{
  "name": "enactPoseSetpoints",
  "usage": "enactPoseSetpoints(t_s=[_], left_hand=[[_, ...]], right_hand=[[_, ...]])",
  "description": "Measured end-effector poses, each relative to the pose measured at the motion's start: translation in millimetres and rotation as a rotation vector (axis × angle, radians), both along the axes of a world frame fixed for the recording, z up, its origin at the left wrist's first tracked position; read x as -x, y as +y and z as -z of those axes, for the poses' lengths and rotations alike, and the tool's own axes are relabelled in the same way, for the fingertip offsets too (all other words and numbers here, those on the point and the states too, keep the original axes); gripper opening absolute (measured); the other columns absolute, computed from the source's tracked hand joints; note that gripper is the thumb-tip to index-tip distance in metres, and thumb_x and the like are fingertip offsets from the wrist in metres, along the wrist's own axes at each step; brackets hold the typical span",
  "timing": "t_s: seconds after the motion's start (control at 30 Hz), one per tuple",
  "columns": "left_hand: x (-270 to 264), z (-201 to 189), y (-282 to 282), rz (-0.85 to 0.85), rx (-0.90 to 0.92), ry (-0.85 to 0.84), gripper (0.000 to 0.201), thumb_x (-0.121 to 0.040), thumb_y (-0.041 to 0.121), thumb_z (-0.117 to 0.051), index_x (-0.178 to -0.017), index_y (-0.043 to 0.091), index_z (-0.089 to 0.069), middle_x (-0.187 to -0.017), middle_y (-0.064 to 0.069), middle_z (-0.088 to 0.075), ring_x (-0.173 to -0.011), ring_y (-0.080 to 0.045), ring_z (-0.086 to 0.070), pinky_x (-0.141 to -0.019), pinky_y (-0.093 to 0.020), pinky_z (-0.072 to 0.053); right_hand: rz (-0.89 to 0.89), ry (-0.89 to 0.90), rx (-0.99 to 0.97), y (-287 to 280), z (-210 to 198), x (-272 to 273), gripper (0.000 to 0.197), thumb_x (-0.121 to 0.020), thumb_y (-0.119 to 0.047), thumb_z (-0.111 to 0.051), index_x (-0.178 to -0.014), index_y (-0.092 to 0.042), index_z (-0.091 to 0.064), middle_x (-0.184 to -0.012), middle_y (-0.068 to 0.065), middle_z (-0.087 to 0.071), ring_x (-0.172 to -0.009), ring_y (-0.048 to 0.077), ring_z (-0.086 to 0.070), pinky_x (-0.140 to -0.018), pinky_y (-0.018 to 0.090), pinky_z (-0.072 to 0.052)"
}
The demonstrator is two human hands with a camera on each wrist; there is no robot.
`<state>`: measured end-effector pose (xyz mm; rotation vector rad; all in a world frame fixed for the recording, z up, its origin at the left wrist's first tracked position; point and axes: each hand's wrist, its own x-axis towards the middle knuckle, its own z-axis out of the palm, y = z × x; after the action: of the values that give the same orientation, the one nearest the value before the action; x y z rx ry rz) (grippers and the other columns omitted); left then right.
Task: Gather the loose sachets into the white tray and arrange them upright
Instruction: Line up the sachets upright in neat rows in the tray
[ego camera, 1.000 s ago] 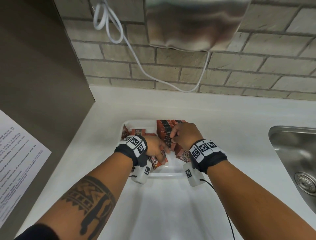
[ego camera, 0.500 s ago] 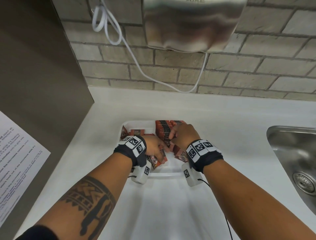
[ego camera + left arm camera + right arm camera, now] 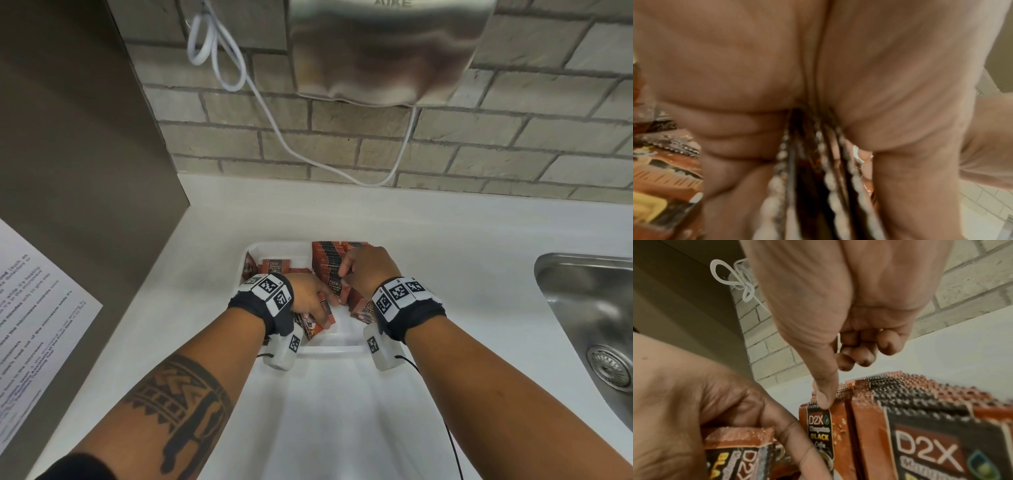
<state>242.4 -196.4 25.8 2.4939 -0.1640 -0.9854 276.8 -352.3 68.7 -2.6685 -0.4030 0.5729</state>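
Note:
The white tray [image 3: 329,350] sits on the white counter, and both hands are inside it. A packed row of red-and-black sachets [image 3: 327,257] stands upright along its right half. My right hand [image 3: 343,277] is over that row, its thumb [image 3: 824,398] on the top edge of the front upright sachet [image 3: 819,426] and the other fingers curled. My left hand [image 3: 323,308] grips a bundle of several sachets [image 3: 807,162] edge-on in the palm, just left of the row. A few sachets [image 3: 277,265] lie flat in the tray's left part.
A steel sink [image 3: 599,325] is set into the counter at the right. A metal hand dryer [image 3: 387,51] hangs on the brick wall above, with a white cable [image 3: 274,123] looping down. A brown panel [image 3: 68,137] with a printed notice [image 3: 34,325] stands at the left.
Both hands stay in the tray in nearly the same places. The left hand's bundle has edged slightly toward the upright row.

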Motion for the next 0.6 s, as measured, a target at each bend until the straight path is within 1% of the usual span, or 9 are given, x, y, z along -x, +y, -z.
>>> enactPoseSetpoints(t_s=[0.13, 0.23, 0.27, 0.33, 0.4, 0.47, 0.53, 0.57, 0.6], left_hand=[[2, -2, 3, 0.001, 0.020, -0.021, 0.054, -0.077, 0.039, -0.082, -0.129, 0.036, -0.064, -0.133, 0.006, -0.056, -0.120, -0.017, -0.054, -0.103, -0.030, -0.044], [5, -7, 10, -0.023, 0.067, -0.064, 0.042, -0.076, 0.042, -0.083, -0.116, 0.035, -0.070, -0.117, 0.006, -0.061, -0.107, -0.015, -0.057, -0.092, -0.028, -0.046], [6, -9, 13, -0.043, 0.095, -0.091, 0.041, -0.075, 0.044, -0.083, -0.112, 0.034, -0.071, -0.113, 0.006, -0.063, -0.104, -0.015, -0.058, -0.089, -0.027, -0.046], [9, -13, 19, -0.109, 0.175, -0.152, 0.041, -0.073, 0.049, -0.084, -0.109, 0.032, -0.071, -0.106, 0.006, -0.066, -0.097, -0.014, -0.060, -0.085, -0.028, -0.046], [11, -16, 22, -0.181, 0.305, -0.199, 0.042, -0.069, 0.054, -0.085, -0.103, 0.034, -0.071, -0.100, 0.003, -0.069, -0.093, -0.016, -0.063, -0.088, -0.033, -0.049], [13, -19, 23, -0.234, 0.437, -0.229, 0.046, -0.060, 0.060, -0.086, -0.096, 0.036, -0.071, -0.100, 0.000, -0.072, -0.094, -0.019, -0.066, -0.095, -0.040, -0.051], [14, -22, 22, -0.268, 0.489, -0.242, 0.050, -0.055, 0.063, -0.085, -0.095, 0.036, -0.071, -0.104, -0.002, -0.073, -0.099, -0.019, -0.067, -0.099, -0.045, -0.049], [15, -24, 23, -0.276, 0.509, -0.236, 0.051, -0.056, 0.061, -0.086, -0.097, 0.036, -0.071, -0.106, -0.002, -0.073, -0.102, -0.019, -0.067, -0.101, -0.045, -0.049], [17, -25, 23, -0.288, 0.556, -0.217, 0.052, -0.059, 0.055, -0.088, -0.102, 0.033, -0.071, -0.108, -0.001, -0.073, -0.105, -0.020, -0.067, -0.102, -0.044, -0.050]], right_hand=[[0.033, -0.036, -0.044, -3, 4, 2, 0.015, -0.085, -0.014, -0.073, -0.080, -0.027, -0.068, -0.094, -0.008, -0.064, -0.095, 0.015, -0.064, -0.081, 0.025, -0.051], [0.059, -0.071, -0.094, -6, 2, 5, 0.020, -0.084, -0.018, -0.072, -0.072, -0.032, -0.063, -0.082, -0.015, -0.062, -0.086, 0.011, -0.062, -0.066, 0.020, -0.044], [0.054, -0.067, -0.109, -7, 0, 8, 0.018, -0.085, -0.022, -0.072, -0.072, -0.032, -0.064, -0.079, -0.016, -0.062, -0.083, 0.010, -0.062, -0.060, 0.017, -0.041], [0.039, -0.014, -0.164, -10, -6, 15, 0.011, -0.086, -0.032, -0.073, -0.077, -0.028, -0.067, -0.076, -0.012, -0.068, -0.072, 0.009, -0.065, -0.047, 0.014, -0.039], [0.027, 0.077, -0.211, -12, -13, 22, 0.015, -0.086, -0.038, -0.073, -0.082, -0.023, -0.071, -0.075, -0.006, -0.072, -0.063, 0.009, -0.067, -0.039, 0.010, -0.039], [0.014, 0.147, -0.234, -13, -19, 23, 0.013, -0.086, -0.033, -0.074, -0.085, -0.020, -0.072, -0.071, -0.003, -0.072, -0.061, 0.010, -0.067, -0.042, 0.011, -0.042], [0.012, 0.170, -0.255, -15, -24, 21, 0.009, -0.085, -0.029, -0.075, -0.086, -0.021, -0.073, -0.071, -0.002, -0.071, -0.066, 0.011, -0.066, -0.056, 0.018, -0.047], [0.018, 0.174, -0.272, -16, -25, 18, 0.008, -0.084, -0.029, -0.077, -0.087, -0.021, -0.074, -0.073, -0.001, -0.072, -0.069, 0.011, -0.066, -0.064, 0.021, -0.048], [0.032, 0.179, -0.300, -18, -27, 16, 0.009, -0.084, -0.028, -0.078, -0.089, -0.021, -0.075, -0.074, -0.001, -0.072, -0.071, 0.011, -0.065, -0.067, 0.022, -0.047]])
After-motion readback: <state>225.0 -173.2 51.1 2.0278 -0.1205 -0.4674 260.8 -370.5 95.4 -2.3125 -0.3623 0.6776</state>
